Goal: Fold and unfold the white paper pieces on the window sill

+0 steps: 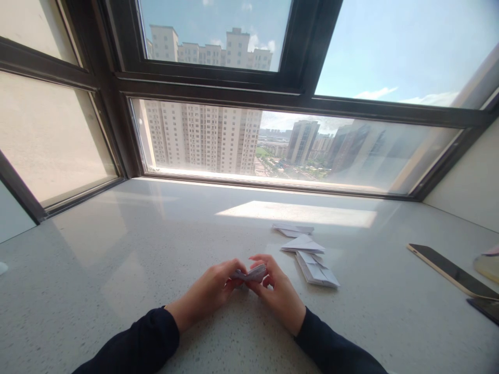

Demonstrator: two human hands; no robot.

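A small piece of folded white paper (pixel 252 273) is held between my two hands, just above the speckled pale countertop (pixel 218 236). My left hand (pixel 213 286) pinches its left end with thumb and fingers. At the other end, my right hand (pixel 276 284) grips the paper, the index finger curled over the top. The paper looks creased and bent in the middle; its underside is partly hidden by my fingers. To the right of my right hand lie several folded white paper pieces (pixel 316 269), some overlapping.
A phone (pixel 448 267) lies on the right side of the countertop, with a dark flat object (pixel 485 307) by its near end. A rounded clear-and-yellowish item (pixel 489 265) is cut off at the right edge. Dark-framed windows (pixel 218 93) border the far side.
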